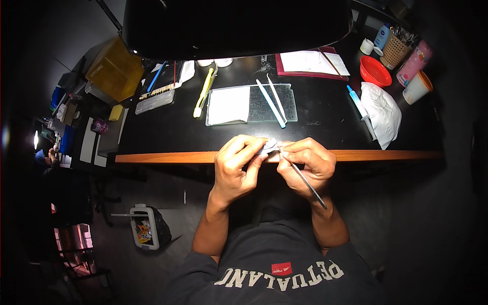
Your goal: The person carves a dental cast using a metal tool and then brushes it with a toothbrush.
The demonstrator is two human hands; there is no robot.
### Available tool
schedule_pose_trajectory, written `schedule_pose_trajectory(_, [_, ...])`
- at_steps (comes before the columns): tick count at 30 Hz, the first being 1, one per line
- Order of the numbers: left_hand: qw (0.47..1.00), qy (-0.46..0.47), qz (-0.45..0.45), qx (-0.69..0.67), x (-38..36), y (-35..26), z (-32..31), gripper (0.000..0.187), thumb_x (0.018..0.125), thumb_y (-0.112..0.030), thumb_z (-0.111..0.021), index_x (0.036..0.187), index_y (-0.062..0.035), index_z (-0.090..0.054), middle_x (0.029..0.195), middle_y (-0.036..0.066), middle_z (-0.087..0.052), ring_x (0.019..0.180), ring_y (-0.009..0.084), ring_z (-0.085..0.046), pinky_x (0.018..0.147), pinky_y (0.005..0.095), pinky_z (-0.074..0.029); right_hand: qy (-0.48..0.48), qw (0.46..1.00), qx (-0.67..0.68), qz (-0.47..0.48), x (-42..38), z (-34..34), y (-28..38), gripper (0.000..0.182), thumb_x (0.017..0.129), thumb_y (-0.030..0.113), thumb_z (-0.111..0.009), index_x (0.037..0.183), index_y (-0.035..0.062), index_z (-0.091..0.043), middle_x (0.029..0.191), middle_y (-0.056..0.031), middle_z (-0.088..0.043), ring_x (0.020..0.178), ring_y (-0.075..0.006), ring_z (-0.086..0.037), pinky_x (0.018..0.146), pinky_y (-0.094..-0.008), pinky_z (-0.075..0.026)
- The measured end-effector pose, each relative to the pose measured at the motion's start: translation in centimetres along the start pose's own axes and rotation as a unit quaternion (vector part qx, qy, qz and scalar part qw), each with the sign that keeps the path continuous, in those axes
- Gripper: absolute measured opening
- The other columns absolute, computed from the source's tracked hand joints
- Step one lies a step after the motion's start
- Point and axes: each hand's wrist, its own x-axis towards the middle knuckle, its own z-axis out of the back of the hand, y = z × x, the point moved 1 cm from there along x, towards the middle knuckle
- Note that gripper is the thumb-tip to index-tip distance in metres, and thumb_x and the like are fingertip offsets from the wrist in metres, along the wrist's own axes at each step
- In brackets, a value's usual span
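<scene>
My left hand (237, 165) pinches a small whitish piece (270, 146) just above the table's wooden front edge. Its fine shape is too small to make out. In my right hand (309, 165) is a thin dark tool (308, 184), held like a pen, with its upper end at the small piece and its long handle slanting down to the right. The fingertips of both hands are close together around the piece. Beyond them, a glass plate (272, 105) lies on the black table, with white paper (228, 105) and two slim tools (271, 103) on it.
The black table (173, 133) also bears a yellow tool (204, 94), a syringe (362, 113), a white bag (380, 116), a red bowl (375, 71) and cups. A dark lamp hood hangs overhead. A bin (149, 226) stands on the floor. Another person (47, 158) is at far left.
</scene>
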Motion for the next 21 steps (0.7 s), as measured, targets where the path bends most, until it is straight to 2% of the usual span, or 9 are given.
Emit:
schedule_pose_trajectory(17, [1.0, 0.011, 0.007, -0.01, -0.12, 0.07, 0.09, 0.03, 0.086, 0.01, -0.078, 0.115, 0.0034, -0.078, 0.102, 0.014, -0.075, 0.085, 0.0212, -0.072, 0.068, 0.03, -0.057, -0.014, 1.0, 0.021, -0.004, -0.1, -0.08, -0.07, 0.017, 0.078, -0.007, -0.086, 0.088, 0.0018, -0.076, 0.088, -0.0116, -0.077, 0.082, -0.022, -0.082, 0.069, -0.0296, -0.065])
schedule_pose_trajectory(20, [1.0, 0.019, 0.012, -0.011, -0.08, -0.07, 0.19, 0.029, 0.087, 0.009, -0.077, 0.116, 0.0039, -0.078, 0.102, 0.014, -0.075, 0.085, 0.0214, -0.072, 0.068, 0.0301, -0.057, 0.014, 1.0, 0.026, -0.007, -0.36, 0.33, 0.0, 0.015, 0.082, -0.013, -0.082, 0.09, -0.0036, -0.073, 0.09, -0.0189, -0.076, 0.089, -0.0282, -0.082, 0.075, -0.0335, -0.066])
schedule_pose_trajectory(21, [1.0, 0.021, 0.013, -0.012, -0.08, -0.08, 0.21, 0.029, 0.088, 0.009, -0.077, 0.117, 0.0043, -0.078, 0.102, 0.014, -0.075, 0.085, 0.0216, -0.072, 0.068, 0.0302, -0.057, 0.016, 0.999, 0.027, -0.004, -0.26, 0.36, 0.05, 0.015, 0.082, -0.013, -0.082, 0.09, -0.0035, -0.073, 0.09, -0.0189, -0.076, 0.088, -0.028, -0.082, 0.075, -0.0333, -0.066])
